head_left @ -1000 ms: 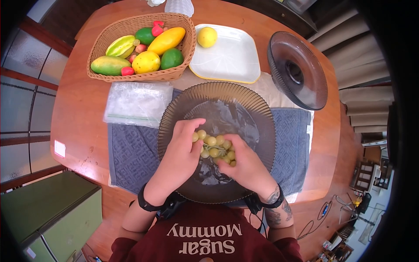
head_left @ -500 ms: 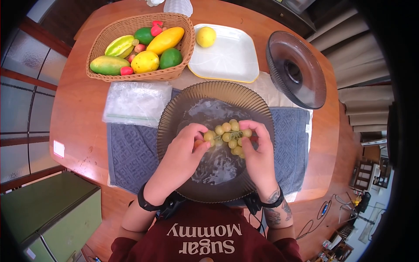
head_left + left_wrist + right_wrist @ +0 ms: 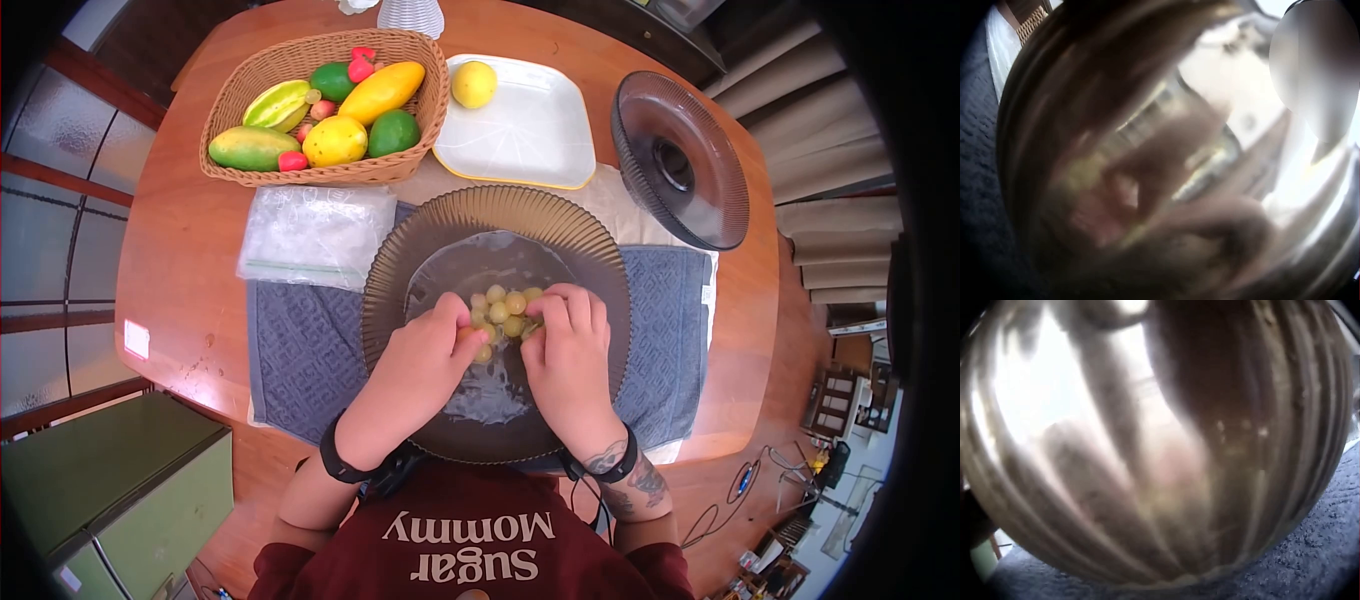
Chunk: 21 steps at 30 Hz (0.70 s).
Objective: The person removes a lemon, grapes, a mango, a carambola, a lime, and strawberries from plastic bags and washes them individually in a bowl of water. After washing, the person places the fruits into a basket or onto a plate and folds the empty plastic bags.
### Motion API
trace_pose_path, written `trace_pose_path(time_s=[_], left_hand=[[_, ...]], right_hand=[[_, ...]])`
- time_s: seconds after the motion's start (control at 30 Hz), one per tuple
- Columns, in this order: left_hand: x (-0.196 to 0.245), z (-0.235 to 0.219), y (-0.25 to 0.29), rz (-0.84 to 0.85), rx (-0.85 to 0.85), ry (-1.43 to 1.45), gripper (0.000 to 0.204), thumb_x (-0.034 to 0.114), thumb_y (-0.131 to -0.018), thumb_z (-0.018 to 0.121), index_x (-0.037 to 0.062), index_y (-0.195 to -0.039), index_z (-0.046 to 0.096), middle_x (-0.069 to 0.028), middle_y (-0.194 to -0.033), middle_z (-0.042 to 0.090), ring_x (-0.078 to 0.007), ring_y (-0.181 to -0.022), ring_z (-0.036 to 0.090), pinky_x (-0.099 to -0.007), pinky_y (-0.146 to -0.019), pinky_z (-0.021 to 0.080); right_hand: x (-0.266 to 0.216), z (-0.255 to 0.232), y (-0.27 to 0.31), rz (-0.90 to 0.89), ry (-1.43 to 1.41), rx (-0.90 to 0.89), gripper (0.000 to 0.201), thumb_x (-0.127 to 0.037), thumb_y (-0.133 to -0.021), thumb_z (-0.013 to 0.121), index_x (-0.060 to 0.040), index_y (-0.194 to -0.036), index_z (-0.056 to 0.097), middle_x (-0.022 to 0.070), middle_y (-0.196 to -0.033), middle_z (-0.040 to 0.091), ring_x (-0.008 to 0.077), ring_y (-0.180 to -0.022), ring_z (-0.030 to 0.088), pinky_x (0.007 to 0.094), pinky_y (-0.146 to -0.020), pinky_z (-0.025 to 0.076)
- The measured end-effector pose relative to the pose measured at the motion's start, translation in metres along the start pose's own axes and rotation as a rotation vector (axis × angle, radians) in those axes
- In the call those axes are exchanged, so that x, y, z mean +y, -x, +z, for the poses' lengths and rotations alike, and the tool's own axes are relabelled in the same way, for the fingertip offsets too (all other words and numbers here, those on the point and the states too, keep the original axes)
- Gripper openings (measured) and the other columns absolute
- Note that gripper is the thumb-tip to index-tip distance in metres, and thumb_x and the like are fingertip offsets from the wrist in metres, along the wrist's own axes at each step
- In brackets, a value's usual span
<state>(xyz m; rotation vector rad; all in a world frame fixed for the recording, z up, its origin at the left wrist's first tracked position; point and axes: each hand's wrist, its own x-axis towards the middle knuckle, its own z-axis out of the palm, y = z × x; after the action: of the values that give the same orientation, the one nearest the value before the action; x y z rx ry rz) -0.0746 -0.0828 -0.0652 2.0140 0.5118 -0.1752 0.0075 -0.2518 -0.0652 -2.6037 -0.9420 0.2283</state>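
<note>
A bunch of green grapes [image 3: 503, 310] lies in water inside a ribbed smoky glass bowl [image 3: 400, 262] on a blue-grey towel [image 3: 300, 350]. My left hand [image 3: 435, 350] holds the bunch from the left with curled fingers. From the right, my right hand [image 3: 565, 350] curls its fingers over the grapes. Both wrist views look through the bowl's ribbed wall [image 3: 1035, 125] [image 3: 1285, 425] and show only blurred shapes of the hands.
A wicker basket [image 3: 240, 90] of mixed fruit stands at the back left. Beside it is a white square plate [image 3: 525, 135] with a yellow fruit [image 3: 474, 84]. A second ribbed glass bowl [image 3: 680, 160] sits on the right, and a clear plastic bag [image 3: 315, 235] lies on the left.
The grapes were held up higher in the bowl half a second ago. Both hands have since brought the bunch down and closed in around it near the bowl's middle.
</note>
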Motion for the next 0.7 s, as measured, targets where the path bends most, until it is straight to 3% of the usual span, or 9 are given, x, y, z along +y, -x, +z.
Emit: trace_pose_path(time_s=[0.03,0.17,0.23,0.27,0.4,0.5,0.57,0.7], left_hand=[[-0.001,0.0,0.0,0.01,-0.015,-0.015,0.022,0.017,-0.093,0.066,0.0023,-0.101,0.053,-0.0163,-0.086,0.065,-0.0284,-0.077,0.066,-0.0365,-0.07,0.051],[-0.006,0.003,0.002,0.111,-0.024,0.002,0.022,0.014,-0.091,0.067,0.0012,-0.101,0.052,-0.019,-0.092,0.066,-0.0341,-0.082,0.066,-0.0391,-0.071,0.051],[-0.008,0.006,0.001,0.136,-0.002,0.046,0.021,0.012,-0.09,0.067,0.0007,-0.101,0.053,-0.0198,-0.095,0.065,-0.0358,-0.085,0.066,-0.0402,-0.073,0.051],[-0.008,0.007,0.001,0.161,0.018,0.09,0.021,0.01,-0.089,0.066,0.0002,-0.102,0.053,-0.0205,-0.098,0.064,-0.0375,-0.089,0.065,-0.0412,-0.075,0.051],[-0.007,0.003,0.002,0.197,-0.01,0.051,0.021,0.007,-0.088,0.066,-0.0003,-0.103,0.053,-0.0212,-0.101,0.062,-0.0398,-0.095,0.063,-0.0433,-0.08,0.05],[-0.007,0.001,0.003,0.172,-0.053,0.027,0.02,0.008,-0.088,0.065,-0.0005,-0.102,0.054,-0.021,-0.099,0.062,-0.0408,-0.097,0.062,-0.0437,-0.081,0.049],[-0.003,-0.001,0.004,0.146,-0.038,-0.019,0.017,0.009,-0.09,0.064,-0.0005,-0.1,0.054,-0.0214,-0.1,0.062,-0.0411,-0.095,0.062,-0.0452,-0.079,0.05],[-0.004,0.002,0.002,0.064,-0.063,-0.109,0.016,0.011,-0.091,0.062,-0.0002,-0.099,0.054,-0.0215,-0.102,0.063,-0.0414,-0.092,0.063,-0.0462,-0.077,0.05]], right_hand=[[-0.001,0.002,0.001,-0.034,0.09,0.089,0.055,-0.002,-0.076,0.064,-0.0082,-0.13,0.053,0.0113,-0.138,0.049,0.0395,-0.13,0.042,0.0499,-0.109,0.035],[-0.014,-0.013,-0.007,-0.227,0.206,0.09,0.063,0.002,-0.075,0.062,-0.0066,-0.137,0.048,0.0114,-0.141,0.049,0.0375,-0.139,0.037,0.0511,-0.115,0.03],[-0.01,-0.008,-0.008,-0.456,-0.046,-0.164,0.07,0.005,-0.075,0.061,-0.0063,-0.143,0.044,0.0116,-0.143,0.049,0.0328,-0.143,0.035,0.0504,-0.118,0.026],[-0.01,-0.003,-0.005,-0.426,-0.045,-0.17,0.074,-0.001,-0.075,0.064,-0.0064,-0.145,0.042,0.012,-0.139,0.051,0.0293,-0.139,0.041,0.0483,-0.116,0.03],[-0.012,-0.001,-0.004,-0.364,-0.015,-0.123,0.071,-0.009,-0.074,0.068,-0.0074,-0.141,0.045,0.0108,-0.133,0.054,0.0293,-0.133,0.045,0.0455,-0.113,0.033],[-0.011,0.0,-0.007,-0.41,0.121,-0.057,0.059,-0.017,-0.075,0.072,-0.0084,-0.129,0.053,0.0087,-0.119,0.057,0.0265,-0.124,0.05,0.0425,-0.106,0.037],[-0.014,0.001,-0.005,-0.361,0.216,-0.038,0.042,-0.022,-0.076,0.073,-0.0095,-0.113,0.059,0.0066,-0.109,0.056,0.0242,-0.118,0.051,0.0401,-0.1,0.039],[-0.012,0.004,-0.004,-0.34,0.211,-0.053,0.034,-0.025,-0.076,0.073,-0.0102,-0.105,0.061,0.0058,-0.108,0.055,0.0238,-0.114,0.051,0.039,-0.096,0.04]])
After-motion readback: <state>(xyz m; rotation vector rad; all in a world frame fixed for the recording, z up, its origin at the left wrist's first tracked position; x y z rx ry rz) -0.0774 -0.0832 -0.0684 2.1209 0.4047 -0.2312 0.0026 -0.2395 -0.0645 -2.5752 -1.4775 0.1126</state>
